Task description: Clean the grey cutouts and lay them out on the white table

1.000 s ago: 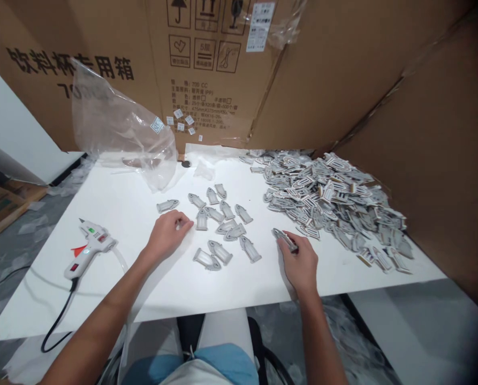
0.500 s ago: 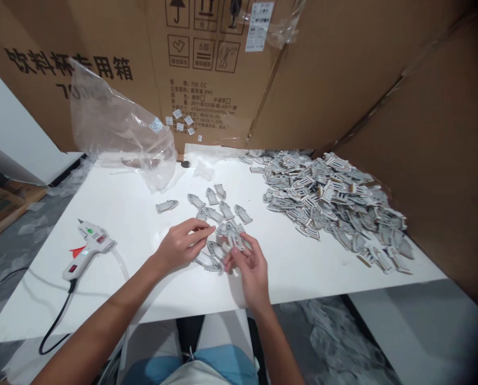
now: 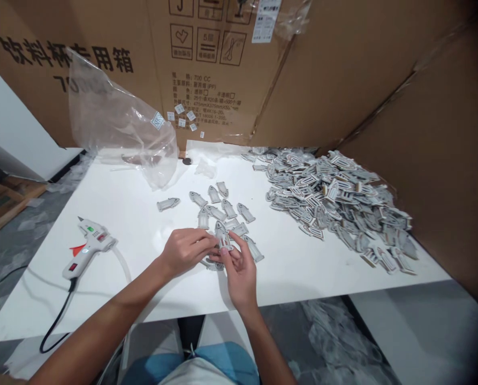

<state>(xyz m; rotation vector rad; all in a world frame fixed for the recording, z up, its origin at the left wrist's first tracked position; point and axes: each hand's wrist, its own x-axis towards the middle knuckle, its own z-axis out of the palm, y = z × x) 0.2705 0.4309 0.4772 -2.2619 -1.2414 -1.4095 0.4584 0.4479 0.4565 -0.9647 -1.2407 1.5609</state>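
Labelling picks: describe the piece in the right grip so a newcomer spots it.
On the white table, find the glue gun at left and the big pile at right. Between them is a loose scatter of grey pieces. Over its near side, the grey piece is held up in the right grip; its neighbours lie on the table.

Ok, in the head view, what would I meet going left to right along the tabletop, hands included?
White glue gun → left hand → right hand → large heap of gray pieces.
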